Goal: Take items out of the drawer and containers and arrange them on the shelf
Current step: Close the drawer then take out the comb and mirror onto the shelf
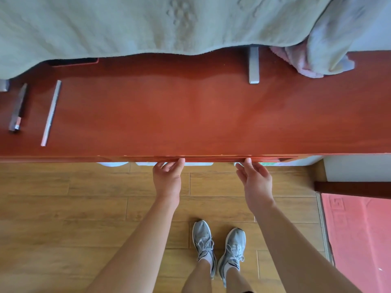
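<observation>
The far side of the red wooden desk top (190, 115) lies under a pale green blanket (127, 28), which also covers the upper end of a silver bracket (254, 68) and most of a dark slot (72, 61). Below the desk top's front edge only a thin strip of the drawer (211, 159) shows; its inside is hidden, as are most of some white things (173, 164) beneath. The left hand (168, 176) and right hand (255, 178) meet that edge with fingertips tucked out of sight, so their grip is unclear. At the desk top's left end a small dark tool (18, 108), possibly a knife, is too small to identify. Both forearms (135, 250) run off the bottom of the view.
</observation>
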{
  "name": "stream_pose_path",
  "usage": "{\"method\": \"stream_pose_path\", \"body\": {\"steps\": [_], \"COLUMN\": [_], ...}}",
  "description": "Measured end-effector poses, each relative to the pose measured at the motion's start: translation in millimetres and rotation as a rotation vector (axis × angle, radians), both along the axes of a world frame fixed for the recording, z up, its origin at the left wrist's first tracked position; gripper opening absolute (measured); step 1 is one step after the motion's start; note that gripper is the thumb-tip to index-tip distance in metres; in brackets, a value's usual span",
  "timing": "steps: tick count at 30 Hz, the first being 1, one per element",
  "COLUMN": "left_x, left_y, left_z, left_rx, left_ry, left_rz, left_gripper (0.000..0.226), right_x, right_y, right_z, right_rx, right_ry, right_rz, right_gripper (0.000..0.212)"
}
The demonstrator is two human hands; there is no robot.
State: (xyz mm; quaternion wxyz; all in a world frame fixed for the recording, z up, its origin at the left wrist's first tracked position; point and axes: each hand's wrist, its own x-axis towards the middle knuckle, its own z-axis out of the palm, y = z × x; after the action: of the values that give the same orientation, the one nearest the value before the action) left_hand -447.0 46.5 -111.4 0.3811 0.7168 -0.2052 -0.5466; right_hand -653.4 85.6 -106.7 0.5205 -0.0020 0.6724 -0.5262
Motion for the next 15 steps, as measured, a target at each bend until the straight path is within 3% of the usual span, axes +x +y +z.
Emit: {"method": "stream_pose_path", "body": {"steps": [6, 12, 15], "left_x": [-2, 2, 9], "left_y": [4, 32, 58], "left_z": [-3, -9, -13], "left_rx": [-0.119, -0.148, -0.150], "left_ry": [0.189, 0.163, 0.162], "left_rz": [0.095, 0.123, 0.135], "left_gripper": [0.031, 0.025, 0.035], "right_x": [6, 11, 13], "right_y": [2, 25, 52], "right_z": [2, 1, 0], "right_rx": [-0.042, -0.031, -0.024], "right_ry": [-0.030, -0.036, -0.032], "right_rz": [-0.037, -0.063, -0.047], "right_gripper": [0.014, 0.012, 0.016]}}
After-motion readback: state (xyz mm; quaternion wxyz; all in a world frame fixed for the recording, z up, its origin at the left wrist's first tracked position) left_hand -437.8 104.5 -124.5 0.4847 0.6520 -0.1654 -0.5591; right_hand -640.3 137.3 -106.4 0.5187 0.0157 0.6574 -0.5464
